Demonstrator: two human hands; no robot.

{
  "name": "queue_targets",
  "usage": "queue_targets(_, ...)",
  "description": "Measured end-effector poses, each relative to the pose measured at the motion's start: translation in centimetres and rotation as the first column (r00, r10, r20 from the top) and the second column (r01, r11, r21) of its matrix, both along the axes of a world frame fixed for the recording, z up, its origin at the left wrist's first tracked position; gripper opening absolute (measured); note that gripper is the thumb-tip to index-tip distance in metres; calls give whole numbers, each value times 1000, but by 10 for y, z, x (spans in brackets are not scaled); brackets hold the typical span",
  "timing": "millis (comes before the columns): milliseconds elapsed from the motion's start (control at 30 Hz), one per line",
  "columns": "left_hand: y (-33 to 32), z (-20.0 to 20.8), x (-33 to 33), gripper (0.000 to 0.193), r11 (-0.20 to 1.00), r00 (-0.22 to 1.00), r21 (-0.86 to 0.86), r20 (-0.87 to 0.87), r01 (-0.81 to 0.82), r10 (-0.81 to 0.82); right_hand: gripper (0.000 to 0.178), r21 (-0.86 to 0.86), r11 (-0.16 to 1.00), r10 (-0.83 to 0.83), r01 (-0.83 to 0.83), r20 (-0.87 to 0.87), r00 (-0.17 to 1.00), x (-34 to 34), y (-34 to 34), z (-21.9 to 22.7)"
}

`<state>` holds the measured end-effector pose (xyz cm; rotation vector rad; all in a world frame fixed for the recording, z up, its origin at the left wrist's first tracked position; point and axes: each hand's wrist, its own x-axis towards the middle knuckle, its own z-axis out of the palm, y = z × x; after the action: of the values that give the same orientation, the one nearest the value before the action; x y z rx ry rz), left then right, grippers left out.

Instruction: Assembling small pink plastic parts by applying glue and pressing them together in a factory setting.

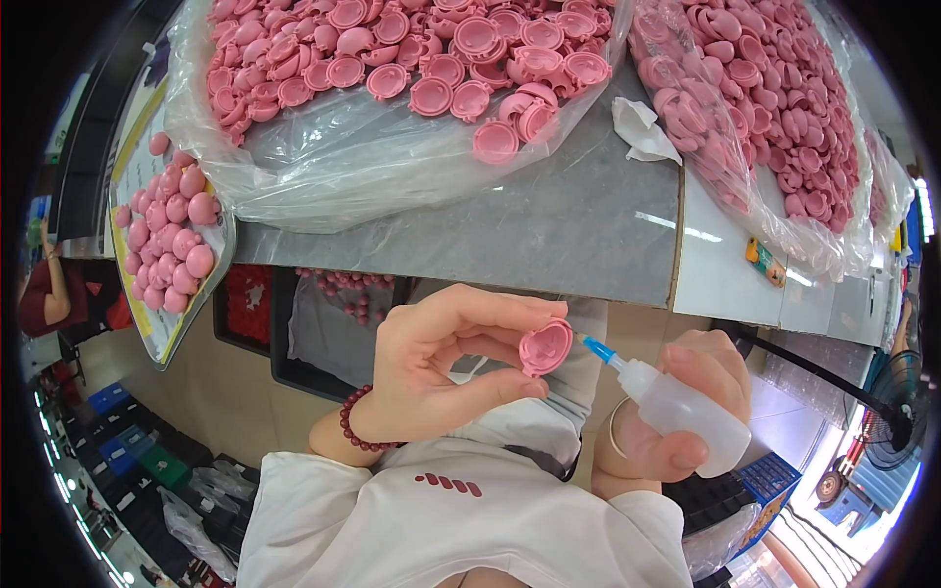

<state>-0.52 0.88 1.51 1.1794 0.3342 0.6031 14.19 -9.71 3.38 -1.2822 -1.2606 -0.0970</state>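
Note:
Between the thumb and fingers of my left hand (441, 358) is a small pink plastic half shell (546, 347), its hollow side facing up toward me. My right hand (701, 392) is wrapped round a translucent white squeeze bottle (681, 414), tilted so its blue needle tip (598, 349) points left. The tip's end is at the right rim of the shell; whether it touches cannot be made out. Both hands are in front of the grey table's (470, 240) near edge. Beyond them, many loose pink half shells (431, 96) lie on clear plastic sheeting (363, 181).
Closed pink balls (167, 240) are heaped on a tray (218, 265) at the left. A second bag of pink shells (784, 118) is at the right, near a crumpled white paper (645, 130) and a small orange-and-green tube (765, 263). Dark crates (284, 338) stand below the table; a black fan (892, 416) is at the right.

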Motion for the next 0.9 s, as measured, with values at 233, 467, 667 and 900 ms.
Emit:
queue_targets(233, 2, -2, -2, 40, 989, 998, 137, 11, -58, 57, 56, 1, 1000, -6, 6, 30, 1000, -4, -1, -2)
queue_targets(467, 4, -10, -3, 42, 998, 997, 7, 45, -63, 62, 55, 76, 979, 188, -187, 1, 982, -2, 2, -3)
queue_targets(667, 7, -4, -1, 48, 781, 980, -600, 182, 174, -79, 35, 35, 942, -331, 334, -72, 941, 41, 38, -15)
queue_targets(900, 6, -16, -2, 51, 566, 909, -731, 408, 381, -85, 36, -436, 878, -280, 198, -133, 951, 56, 47, -29)
